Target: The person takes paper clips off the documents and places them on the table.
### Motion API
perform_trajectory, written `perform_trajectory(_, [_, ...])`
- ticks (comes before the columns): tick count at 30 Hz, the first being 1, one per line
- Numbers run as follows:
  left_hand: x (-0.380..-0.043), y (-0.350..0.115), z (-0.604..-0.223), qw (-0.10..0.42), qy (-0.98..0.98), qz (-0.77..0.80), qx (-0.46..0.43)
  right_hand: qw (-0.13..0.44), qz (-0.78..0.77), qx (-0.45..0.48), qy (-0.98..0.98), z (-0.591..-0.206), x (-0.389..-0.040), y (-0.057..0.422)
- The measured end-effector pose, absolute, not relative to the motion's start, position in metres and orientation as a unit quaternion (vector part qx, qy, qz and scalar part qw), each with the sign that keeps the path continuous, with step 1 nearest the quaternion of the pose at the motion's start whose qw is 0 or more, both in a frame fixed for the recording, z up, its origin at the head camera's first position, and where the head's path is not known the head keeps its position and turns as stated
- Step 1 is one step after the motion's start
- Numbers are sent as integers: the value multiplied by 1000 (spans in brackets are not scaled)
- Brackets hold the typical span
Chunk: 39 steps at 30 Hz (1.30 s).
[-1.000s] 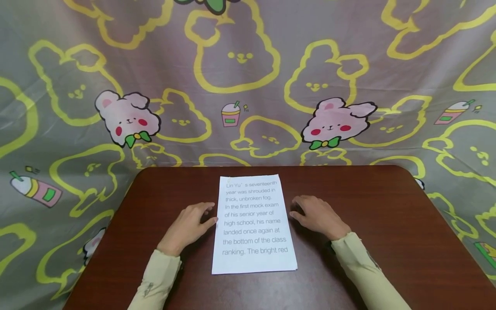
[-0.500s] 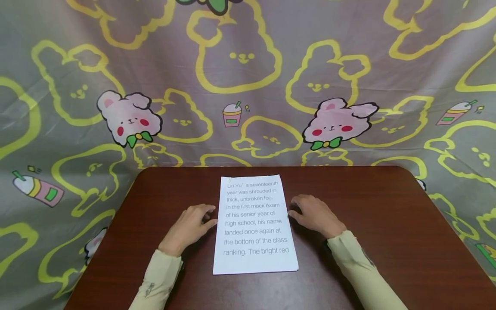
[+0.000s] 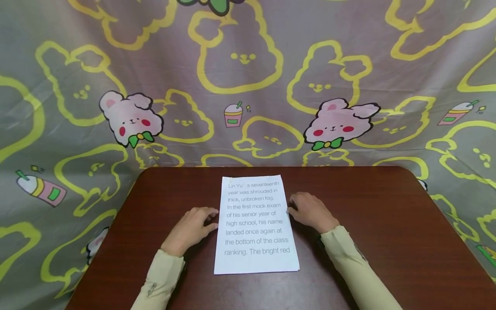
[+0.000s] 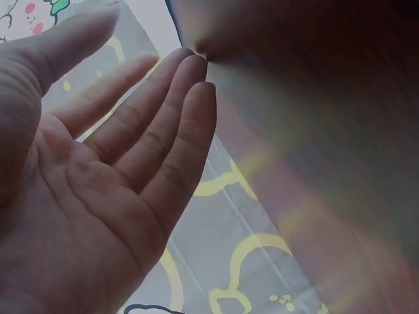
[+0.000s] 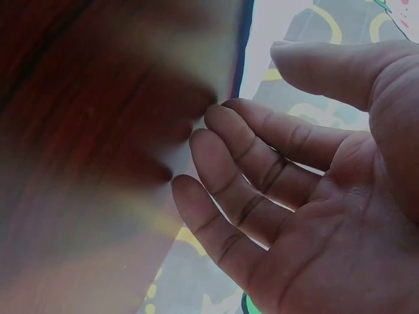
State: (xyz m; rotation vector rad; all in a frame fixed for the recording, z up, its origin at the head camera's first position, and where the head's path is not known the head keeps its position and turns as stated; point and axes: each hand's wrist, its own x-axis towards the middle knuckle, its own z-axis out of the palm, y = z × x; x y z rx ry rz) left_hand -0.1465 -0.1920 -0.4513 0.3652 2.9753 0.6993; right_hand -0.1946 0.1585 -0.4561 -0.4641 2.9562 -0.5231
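Observation:
A stack of white printed paper [image 3: 255,262], with large text, lies flat on the table. What looks like a small yellowish paper clip [image 3: 231,180] sits at its top left corner. Just beside the left edge rests my left hand [image 3: 190,229], thumb and fingertips close to the sheets. My right hand [image 3: 312,211] is at the opposite edge, its fingertips at or almost touching the paper. Both wrist views show loosely bent fingers with nothing held: left palm [image 4: 118,176] and right palm [image 5: 327,216]. Whether the fingertips touch the paper is hard to tell.
The dark brown wooden table [image 3: 387,215] has rounded far corners. Behind it and at both sides hangs a grey curtain [image 3: 263,103] printed with yellow outlines, rabbits and drink cups.
My right hand has shifted slightly left, closer to the paper's right edge. My left hand stays beside the left edge. The whole view has drifted slightly rightward.

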Motion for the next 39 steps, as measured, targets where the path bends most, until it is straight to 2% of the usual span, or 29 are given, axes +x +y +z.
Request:
perform_trajectory(23, [-145, -189, -452, 38, 969, 216, 114, 46, -219, -96, 970, -460, -205, 142])
perform_trajectory(39, [-145, -187, -456, 23, 968, 226, 109, 45, -215, -111, 969, -461, -207, 135])
